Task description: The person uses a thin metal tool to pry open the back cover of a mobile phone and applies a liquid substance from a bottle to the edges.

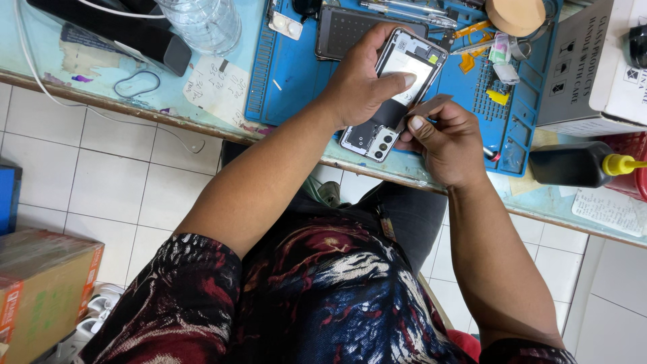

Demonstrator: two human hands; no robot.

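— What is on the far left?

— A brown cardboard box point(40, 290) on the white tiled floor point(121, 182); above it, a clear plastic bottle point(205, 23) stands on the pale tabletop point(87, 67).

— And the person's left hand?

— The left hand point(364, 84) reaches in from the lower left with the forearm stretched out, and it is closed around an opened smartphone with its back cover off point(397, 94); the thumb lies across the phone's white inner panel. The phone is tilted, held over the front edge of the blue silicone repair mat point(296, 74), camera end toward the person.

— The right hand?

— The right hand point(445, 141) is bent at the wrist just beside the phone, pinching a thin flat grey pry card point(428, 106) between thumb and forefinger, its edge at the phone's side.

— Further right?

— A white cardboard box point(600, 61) and a black bottle with a yellow nozzle point(579, 165) lying on its side.
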